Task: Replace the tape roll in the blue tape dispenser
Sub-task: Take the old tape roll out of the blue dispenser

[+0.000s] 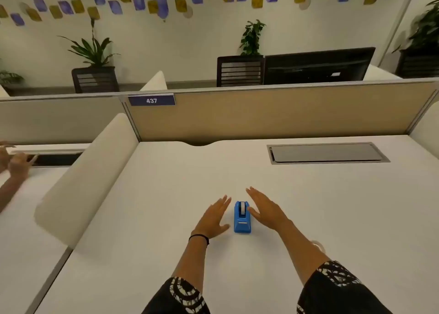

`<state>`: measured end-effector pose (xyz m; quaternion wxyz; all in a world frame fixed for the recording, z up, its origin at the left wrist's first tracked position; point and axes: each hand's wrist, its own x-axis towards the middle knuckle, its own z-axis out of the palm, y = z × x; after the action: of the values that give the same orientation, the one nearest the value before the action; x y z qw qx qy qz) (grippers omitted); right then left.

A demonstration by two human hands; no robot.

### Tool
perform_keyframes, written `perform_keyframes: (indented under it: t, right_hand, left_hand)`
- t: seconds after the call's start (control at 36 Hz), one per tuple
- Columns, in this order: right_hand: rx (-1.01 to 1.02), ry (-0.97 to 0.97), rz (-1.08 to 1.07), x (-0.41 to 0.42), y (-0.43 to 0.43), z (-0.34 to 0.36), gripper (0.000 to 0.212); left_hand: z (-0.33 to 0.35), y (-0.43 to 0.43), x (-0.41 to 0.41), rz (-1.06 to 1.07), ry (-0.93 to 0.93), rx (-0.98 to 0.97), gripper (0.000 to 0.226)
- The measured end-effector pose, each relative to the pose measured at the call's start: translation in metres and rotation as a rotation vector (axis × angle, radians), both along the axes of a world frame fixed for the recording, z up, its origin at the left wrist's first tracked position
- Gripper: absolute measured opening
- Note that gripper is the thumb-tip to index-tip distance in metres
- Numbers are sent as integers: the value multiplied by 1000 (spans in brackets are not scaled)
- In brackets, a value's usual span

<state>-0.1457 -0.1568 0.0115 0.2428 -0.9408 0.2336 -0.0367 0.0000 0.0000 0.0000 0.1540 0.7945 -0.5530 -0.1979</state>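
Observation:
A small blue tape dispenser [242, 217] stands on the white desk [166, 195], with a pale tape roll [242, 208] seated in its far end. My left hand [215, 217] hovers flat just left of it, fingers spread, palm down. On the other side my right hand [264, 208] is open too, its thumb close to the dispenser's far end. Neither hand grips the dispenser. A clear roll of tape [317, 245] lies on the desk partly hidden behind my right forearm.
A grey cable hatch [327, 153] is set into the desk at the far right. A beige partition [261, 114] closes the back, a white divider [88, 176] the left. Another person's hands [13, 163] work at the neighbouring desk.

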Motion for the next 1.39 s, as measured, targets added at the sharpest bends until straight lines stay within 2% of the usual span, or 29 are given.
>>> perform_keyframes:
  t: [0.19,0.39,0.58,0.69,0.83,0.97,1.17,1.39]
  right_hand:
    - [177,129,7,12,4,-10,62]
    - [205,161,20,24,-2,-18,62]
    - [172,164,20,35,-6,-26,62]
    - [148,142,12,42,-7,-27,50]
    - [55,207,-11,53,-5,-24,36]
    - [10,232,-37,56,-2,-22,29]
    - [41,213,-23,52,-4,-13,31]
    - [178,105,-56,44,-7,-4,29]
  left_hand:
    - [-21,-12,-3,38,178,63,97]
    - [-39,-25,-1,84,357,47,104]
    - [-50,-33,-2,78,398,-30,104]
    - [-54,-32,-2,96,432,-52,102]
    - [-52,-34,-2,85,418,-28,102]
    - [-47,-37,-2,73,397,14,104]
    - [-47,-35,-1,74,395,3,104]
    - [-46,-36,-1,91,393,24,102]
